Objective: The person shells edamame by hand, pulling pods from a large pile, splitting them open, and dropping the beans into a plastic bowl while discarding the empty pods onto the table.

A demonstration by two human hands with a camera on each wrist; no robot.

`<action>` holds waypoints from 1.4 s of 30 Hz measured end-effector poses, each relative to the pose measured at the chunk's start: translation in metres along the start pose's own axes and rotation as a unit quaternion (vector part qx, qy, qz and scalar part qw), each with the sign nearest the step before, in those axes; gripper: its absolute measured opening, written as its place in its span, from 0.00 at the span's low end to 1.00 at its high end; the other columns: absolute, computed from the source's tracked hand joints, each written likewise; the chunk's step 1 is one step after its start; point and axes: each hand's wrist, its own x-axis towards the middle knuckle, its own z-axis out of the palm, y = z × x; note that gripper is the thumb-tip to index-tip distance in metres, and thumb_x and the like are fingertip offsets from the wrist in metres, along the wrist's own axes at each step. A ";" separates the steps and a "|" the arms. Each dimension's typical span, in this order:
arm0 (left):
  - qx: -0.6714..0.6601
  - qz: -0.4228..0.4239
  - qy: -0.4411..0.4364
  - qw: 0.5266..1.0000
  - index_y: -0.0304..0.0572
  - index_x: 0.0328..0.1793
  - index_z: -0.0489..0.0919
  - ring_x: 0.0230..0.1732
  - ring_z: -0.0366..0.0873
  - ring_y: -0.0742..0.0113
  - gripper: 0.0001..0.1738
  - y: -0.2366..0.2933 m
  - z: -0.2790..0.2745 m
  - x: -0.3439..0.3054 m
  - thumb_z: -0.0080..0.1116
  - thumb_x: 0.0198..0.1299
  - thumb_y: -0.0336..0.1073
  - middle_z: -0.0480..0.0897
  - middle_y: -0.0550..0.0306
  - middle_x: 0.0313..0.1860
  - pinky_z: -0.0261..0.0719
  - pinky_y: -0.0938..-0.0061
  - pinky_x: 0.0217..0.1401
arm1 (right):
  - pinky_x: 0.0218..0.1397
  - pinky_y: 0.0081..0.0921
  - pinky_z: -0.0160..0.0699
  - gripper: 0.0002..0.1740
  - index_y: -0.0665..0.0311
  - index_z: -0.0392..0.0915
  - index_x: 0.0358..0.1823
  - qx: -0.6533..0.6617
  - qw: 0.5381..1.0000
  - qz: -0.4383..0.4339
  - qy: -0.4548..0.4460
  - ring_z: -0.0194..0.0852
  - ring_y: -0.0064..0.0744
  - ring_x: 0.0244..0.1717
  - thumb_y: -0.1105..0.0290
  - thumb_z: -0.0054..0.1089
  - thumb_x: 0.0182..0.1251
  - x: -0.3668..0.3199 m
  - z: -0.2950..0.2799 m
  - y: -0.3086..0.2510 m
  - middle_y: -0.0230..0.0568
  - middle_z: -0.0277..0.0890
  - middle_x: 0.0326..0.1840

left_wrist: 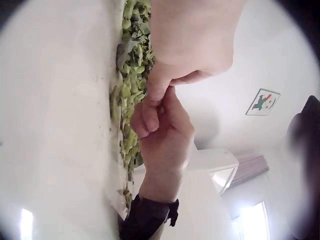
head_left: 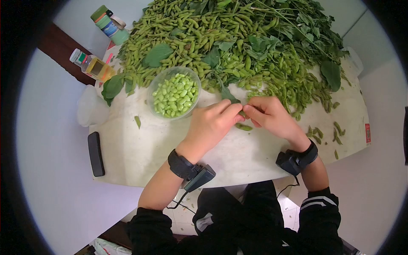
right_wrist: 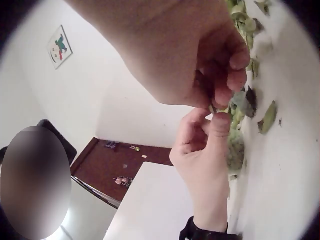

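Above the table's front half, my left hand (head_left: 212, 121) and right hand (head_left: 272, 117) meet fingertip to fingertip. Both pinch a green soybean pod (head_left: 242, 113), mostly hidden by the fingers; a sliver of it shows in the right wrist view. Just below the fingertips, a loose pod (head_left: 243, 127) lies on the table. Left of my left hand stands a clear round bowl (head_left: 151, 102) with shelled green beans (head_left: 176, 94) heaped in it. Beyond my right hand lies a pile of opened, paler pods (head_left: 289, 80).
A large heap of whole pods (head_left: 178, 29) and leafy stalks (head_left: 301, 29) covers the table's back. At the left are a green bottle (head_left: 110, 27), a bottle of yellow liquid (head_left: 95, 67), a translucent plastic container (head_left: 91, 106) and a black phone (head_left: 96, 154). Several pods (head_left: 316, 134) lie scattered right.
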 end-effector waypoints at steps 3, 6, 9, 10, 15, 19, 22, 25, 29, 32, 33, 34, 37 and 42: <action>0.020 0.005 0.000 1.000 0.42 0.30 0.75 0.20 0.73 0.59 0.09 -0.001 0.001 -0.001 0.63 0.43 0.31 0.74 0.58 0.23 0.71 0.70 0.20 | 0.19 0.24 0.55 0.13 0.71 0.73 0.24 0.005 1.000 -0.027 0.009 0.54 0.22 0.16 0.68 0.52 0.58 0.002 0.005 0.004 0.38 0.61 0.12; -0.022 -0.024 0.006 0.999 0.41 0.26 0.71 0.20 0.73 0.58 0.08 0.003 0.001 -0.001 0.61 0.45 0.28 0.74 0.57 0.22 0.70 0.70 0.20 | 0.20 0.22 0.54 0.11 0.71 0.74 0.24 0.026 0.998 -0.052 0.009 0.53 0.19 0.17 0.69 0.53 0.59 0.001 0.003 0.003 0.34 0.62 0.13; -0.104 -0.044 0.031 0.993 0.39 0.25 0.69 0.18 0.72 0.59 0.08 0.003 0.005 -0.003 0.58 0.48 0.27 0.73 0.55 0.19 0.67 0.71 0.19 | 0.21 0.20 0.55 0.10 0.71 0.74 0.25 0.063 0.996 -0.060 -0.008 0.55 0.17 0.19 0.71 0.53 0.59 0.000 0.002 0.004 0.32 0.65 0.16; -0.104 -0.046 0.033 0.993 0.39 0.25 0.69 0.18 0.72 0.59 0.08 0.003 0.005 -0.003 0.58 0.48 0.27 0.73 0.55 0.19 0.67 0.71 0.19 | 0.22 0.18 0.56 0.10 0.71 0.75 0.25 0.083 0.994 -0.067 -0.011 0.56 0.16 0.20 0.71 0.53 0.59 0.000 0.002 0.005 0.31 0.66 0.17; -0.239 -0.132 0.001 0.962 0.37 0.24 0.67 0.13 0.65 0.60 0.11 0.003 0.002 -0.002 0.57 0.51 0.31 0.69 0.53 0.13 0.60 0.71 0.17 | 0.26 0.17 0.60 0.11 0.71 0.74 0.26 0.097 0.992 -0.079 -0.030 0.59 0.16 0.23 0.69 0.53 0.61 -0.001 -0.001 -0.002 0.31 0.69 0.20; -0.319 -0.185 -0.038 0.929 0.36 0.24 0.67 0.13 0.58 0.69 0.11 0.001 0.001 -0.002 0.56 0.53 0.31 0.64 0.54 0.12 0.56 0.75 0.16 | 0.27 0.16 0.61 0.13 0.71 0.74 0.26 0.111 0.989 -0.089 -0.040 0.61 0.17 0.24 0.68 0.52 0.62 -0.001 -0.001 0.002 0.32 0.70 0.21; -0.345 -0.214 -0.053 0.912 0.35 0.25 0.68 0.16 0.55 0.76 0.10 0.001 0.001 -0.002 0.54 0.55 0.31 0.62 0.58 0.12 0.55 0.77 0.17 | 0.27 0.16 0.61 0.13 0.71 0.74 0.26 0.113 0.990 -0.074 -0.049 0.62 0.17 0.24 0.68 0.51 0.63 -0.001 -0.002 0.002 0.32 0.70 0.21; -0.342 -0.226 -0.061 0.910 0.35 0.26 0.69 0.16 0.55 0.77 0.10 0.001 0.002 -0.003 0.52 0.57 0.33 0.62 0.60 0.12 0.55 0.78 0.18 | 0.28 0.16 0.62 0.12 0.71 0.74 0.26 0.103 0.990 -0.088 -0.050 0.62 0.16 0.24 0.68 0.51 0.63 0.001 -0.001 0.007 0.32 0.71 0.22; -0.395 -0.232 -0.064 0.886 0.35 0.26 0.71 0.16 0.55 0.78 0.11 -0.002 0.008 -0.005 0.48 0.59 0.35 0.64 0.64 0.13 0.54 0.80 0.18 | 0.28 0.16 0.62 0.11 0.71 0.75 0.27 0.134 0.985 -0.093 -0.060 0.62 0.16 0.24 0.69 0.51 0.63 0.002 0.002 0.006 0.32 0.72 0.22; -0.485 -0.292 -0.113 0.817 0.36 0.26 0.72 0.15 0.53 0.81 0.13 -0.002 0.003 -0.003 0.46 0.60 0.35 0.63 0.67 0.12 0.50 0.83 0.17 | 0.28 0.16 0.62 0.10 0.71 0.75 0.28 0.126 0.982 -0.110 -0.083 0.62 0.16 0.24 0.70 0.51 0.62 0.002 0.000 0.005 0.32 0.72 0.22; -0.541 -0.337 -0.153 0.755 0.36 0.26 0.72 0.14 0.52 0.82 0.13 -0.003 0.001 -0.002 0.45 0.61 0.35 0.62 0.70 0.12 0.47 0.84 0.16 | 0.27 0.16 0.61 0.10 0.70 0.76 0.27 0.117 0.983 -0.113 -0.090 0.61 0.16 0.24 0.70 0.51 0.62 0.001 0.000 0.005 0.32 0.72 0.21; -0.541 -0.337 -0.153 0.755 0.36 0.26 0.72 0.14 0.52 0.82 0.13 -0.005 0.001 -0.003 0.45 0.61 0.35 0.62 0.70 0.12 0.47 0.84 0.16 | 0.27 0.17 0.61 0.10 0.70 0.76 0.27 0.108 0.983 -0.115 -0.097 0.61 0.16 0.23 0.71 0.52 0.61 0.000 0.000 0.004 0.32 0.71 0.21; -0.634 -0.398 -0.201 0.632 0.38 0.26 0.72 0.12 0.48 0.85 0.13 -0.009 0.000 -0.003 0.45 0.61 0.35 0.59 0.72 0.12 0.41 0.85 0.14 | 0.24 0.18 0.59 0.09 0.68 0.77 0.27 0.059 0.980 -0.162 -0.096 0.59 0.19 0.20 0.70 0.53 0.61 0.000 0.000 0.002 0.35 0.70 0.19; -0.655 -0.419 -0.183 0.602 0.42 0.24 0.68 0.11 0.46 0.84 0.15 -0.008 -0.001 0.000 0.44 0.63 0.39 0.57 0.72 0.12 0.40 0.84 0.13 | 0.21 0.22 0.59 0.11 0.66 0.75 0.26 -0.049 0.980 -0.192 -0.035 0.60 0.28 0.16 0.65 0.55 0.58 0.003 0.002 0.003 0.38 0.67 0.17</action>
